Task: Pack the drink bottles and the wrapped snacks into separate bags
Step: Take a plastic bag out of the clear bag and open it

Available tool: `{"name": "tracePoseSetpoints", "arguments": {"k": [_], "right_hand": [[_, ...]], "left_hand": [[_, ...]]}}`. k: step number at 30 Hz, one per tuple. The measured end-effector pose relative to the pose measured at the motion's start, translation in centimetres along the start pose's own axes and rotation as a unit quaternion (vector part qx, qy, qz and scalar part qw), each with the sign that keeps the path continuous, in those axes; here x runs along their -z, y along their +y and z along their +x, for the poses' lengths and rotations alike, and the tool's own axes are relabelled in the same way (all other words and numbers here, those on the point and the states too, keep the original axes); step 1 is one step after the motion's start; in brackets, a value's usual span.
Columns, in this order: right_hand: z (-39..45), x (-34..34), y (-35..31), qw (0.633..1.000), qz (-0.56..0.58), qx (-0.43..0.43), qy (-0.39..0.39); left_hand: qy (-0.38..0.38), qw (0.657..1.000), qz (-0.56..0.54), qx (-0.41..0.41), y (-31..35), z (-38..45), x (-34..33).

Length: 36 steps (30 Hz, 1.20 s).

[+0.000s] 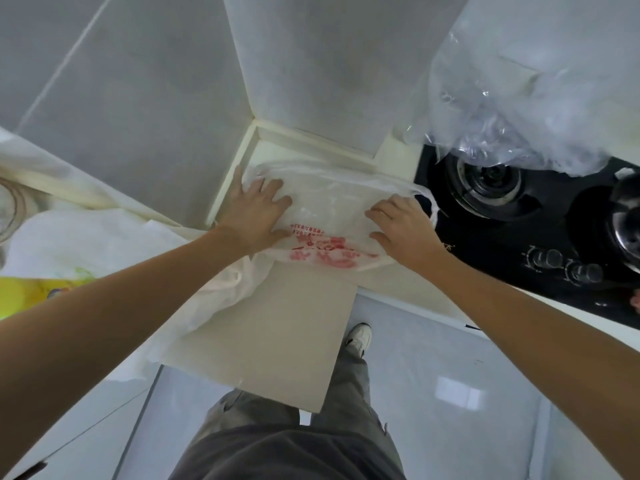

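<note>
We press the printed bag [325, 216] flat on the surface [277, 323], left hand [258, 209] and right hand [403, 225] fingers spread (better to find its mouth before loading).

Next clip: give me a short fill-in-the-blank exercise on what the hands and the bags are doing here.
1. Both hands, left hand and right hand, rest on the white bag with ____ print.
2. That bag lies flat on the ____ countertop.
3. To the person's right of the bag sits a black ____.
4. Above the stove hangs a crumpled ____ plastic bag.

Missing words: red; cream; stove; clear
</note>
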State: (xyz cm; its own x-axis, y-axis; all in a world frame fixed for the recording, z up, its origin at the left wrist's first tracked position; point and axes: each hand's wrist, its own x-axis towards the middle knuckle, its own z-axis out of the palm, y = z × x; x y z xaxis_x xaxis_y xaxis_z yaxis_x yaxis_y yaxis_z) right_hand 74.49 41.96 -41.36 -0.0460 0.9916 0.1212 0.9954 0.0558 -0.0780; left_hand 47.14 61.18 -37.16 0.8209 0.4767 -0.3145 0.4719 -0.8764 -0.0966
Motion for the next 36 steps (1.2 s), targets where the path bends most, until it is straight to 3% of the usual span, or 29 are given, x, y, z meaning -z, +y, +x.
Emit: {"name": "tracePoseSetpoints", "arguments": {"k": [3,6,9,14,20,25,32,36], "right_hand": [[0.1,0.2,0.3,1.0,-0.018,-0.005,0.024],[0.1,1.1,0.3,0.999,-0.034,-0.021,0.029],[-0.2,1.4,0.7,0.999,-0.034,-0.033,0.011],[-0.4,1.6,1.6,1.0,-0.001,-0.021,-0.023],[-0.5,1.5,2.5,0.999,0.032,0.033,-0.023],[-1.0,1.9,2.8,0.996,-0.06,0.058,0.029],[-0.9,-1.0,3.3,0.998,0.06,0.025,-0.003],[0.0,-1.2,2.9,0.997,0.056,-0.05,0.0]], "left_hand": [[0.141,0.987,0.017,-0.079,-1.2,-1.0,-0.8],[0.226,0.961,-0.003,-0.16,-2.1,-2.0,-1.4],[0.257,0.946,-0.017,-0.199,-2.3,-2.4,-1.3],[0.272,0.943,-0.027,-0.192,-2.6,-2.5,-0.5],[0.251,0.938,-0.025,-0.239,-2.1,-1.1,-0.6],[0.18,0.97,-0.032,-0.157,-1.9,1.0,-0.9],[0.109,0.991,-0.069,-0.048,-0.5,3.1,-2.4],[0.081,0.994,-0.075,-0.026,0.2,4.3,-2.2]]}}
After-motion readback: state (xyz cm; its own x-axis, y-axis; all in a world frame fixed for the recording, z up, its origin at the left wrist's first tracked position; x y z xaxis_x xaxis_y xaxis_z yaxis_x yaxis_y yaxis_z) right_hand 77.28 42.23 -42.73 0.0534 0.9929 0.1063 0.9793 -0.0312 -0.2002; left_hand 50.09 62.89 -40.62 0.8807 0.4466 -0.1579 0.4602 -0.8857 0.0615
